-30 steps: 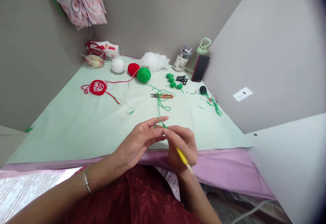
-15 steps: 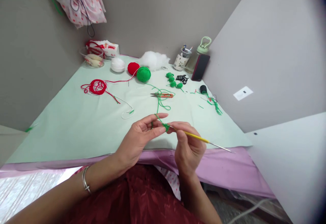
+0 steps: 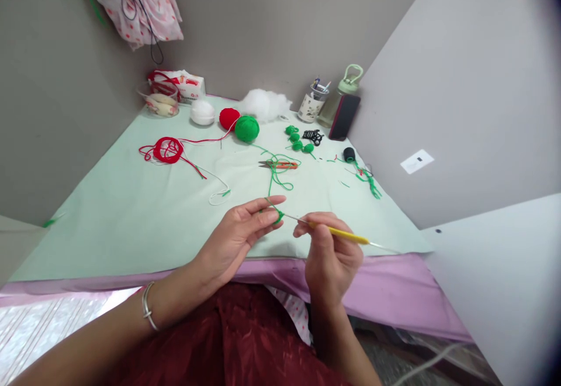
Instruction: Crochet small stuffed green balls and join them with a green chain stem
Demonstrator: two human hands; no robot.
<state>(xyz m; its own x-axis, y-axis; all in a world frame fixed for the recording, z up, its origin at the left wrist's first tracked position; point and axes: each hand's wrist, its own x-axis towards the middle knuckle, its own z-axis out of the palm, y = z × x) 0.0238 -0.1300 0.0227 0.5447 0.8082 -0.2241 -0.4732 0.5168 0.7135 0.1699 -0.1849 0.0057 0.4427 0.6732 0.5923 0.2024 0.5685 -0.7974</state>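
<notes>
My left hand (image 3: 245,231) pinches a small green crochet piece (image 3: 279,216) between thumb and fingers, with the forefinger stretched out above it. Green yarn (image 3: 269,186) runs over that forefinger from loose loops on the table. In my right hand (image 3: 331,251) is a crochet hook (image 3: 346,234) with a yellow grip and metal ends, held like a pen. Its tip reaches the edge of the green piece; whether a loop lies on it is too small to tell. Beyond my hands, orange-handled thread snips (image 3: 284,165) lie under the yarn loops.
At the back stand a green yarn ball (image 3: 247,129), a red ball (image 3: 229,119), a white ball (image 3: 202,112), white stuffing (image 3: 265,104), a pen cup (image 3: 312,105), a bottle (image 3: 349,85) and a phone (image 3: 345,117). Red yarn (image 3: 168,150) lies left; small green pieces (image 3: 297,145) lie right.
My right hand has moved right, away from my left, so more of the hook's metal shaft shows between them. My left thumb now covers more of the green piece.
</notes>
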